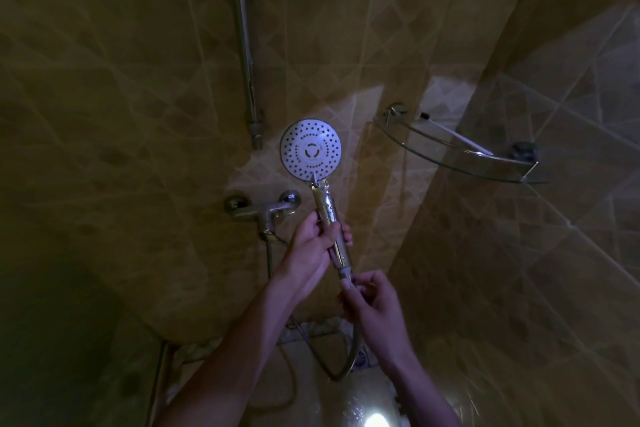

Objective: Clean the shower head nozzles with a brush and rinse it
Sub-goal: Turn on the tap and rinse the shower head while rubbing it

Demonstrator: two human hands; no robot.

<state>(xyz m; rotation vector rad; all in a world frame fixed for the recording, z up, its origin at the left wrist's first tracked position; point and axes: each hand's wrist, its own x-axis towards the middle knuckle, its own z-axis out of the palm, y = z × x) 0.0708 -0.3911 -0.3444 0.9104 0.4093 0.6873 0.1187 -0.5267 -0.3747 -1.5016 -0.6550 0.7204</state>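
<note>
Nearest the camera, the floor [346, 402] shows a bright wet reflection, with a drain [363, 355] just beyond it. The hose [349, 354] loops low beside the drain and rises to the base of the shower head handle.

Right hand [372, 305]: fingers curled, thumb and fingertips pinching the hose connector [343, 272] at the bottom end of the handle.

Left hand [317, 243]: fingers wrapped around the chrome handle [332, 222] just above the connector, thumb lying along its left side.

The shower head [310, 150] is held upright in front of the wall, between the two hands and the rail above. Its round nozzle face is turned toward the camera; rings of small dark nozzles surround a central disc.

Behind the left hand, the mixer tap [263, 208] is mounted on the tiled wall [138, 80]. A vertical chrome rail [244, 45] runs up the wall above it. To the right, a glass corner shelf [457, 152] is fixed in the corner; a thin pale object lies on it, too indistinct to identify.
</note>
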